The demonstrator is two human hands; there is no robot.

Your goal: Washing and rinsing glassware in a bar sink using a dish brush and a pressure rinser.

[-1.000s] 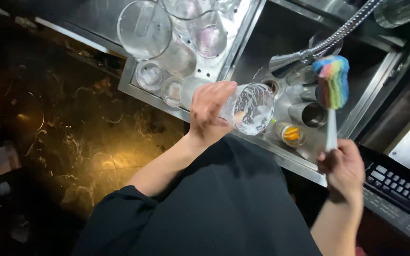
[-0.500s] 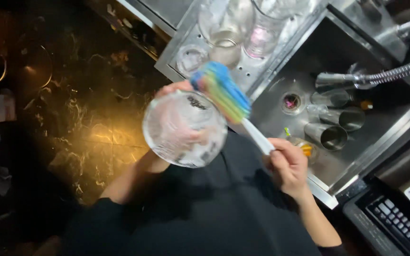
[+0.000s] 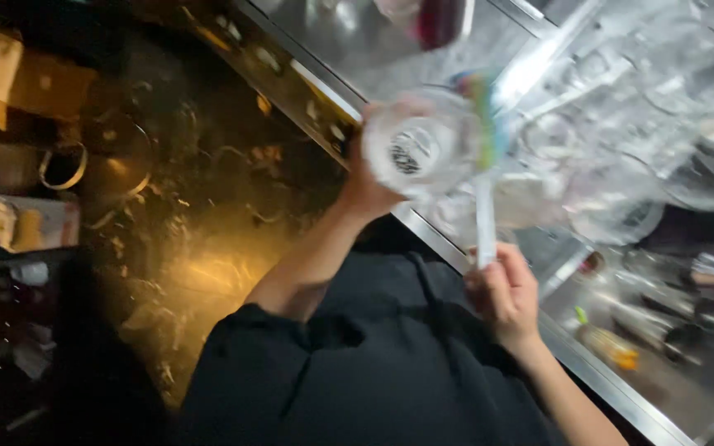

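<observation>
My left hand (image 3: 371, 177) grips a clear round glass (image 3: 420, 151) and holds it up, tilted, over the steel counter edge. My right hand (image 3: 504, 291) is closed around the white handle of a cleaning brush (image 3: 484, 194). The brush's multicoloured sponge head sits against the right side of the glass. The picture is blurred by motion, so whether the head is inside the glass or beside it cannot be told.
A steel rack (image 3: 539, 66) with several upturned clear glasses (image 3: 704, 165) fills the upper right. Lower right is a steel sink (image 3: 654, 372) holding metal cups and a small orange item. A dark marbled floor (image 3: 200, 264) lies to the left, with boxes (image 3: 18, 223) at the far left.
The view has swung, so the rack now sits at the right. The glass went from over the sink up towards me, and the brush head has come against its side.
</observation>
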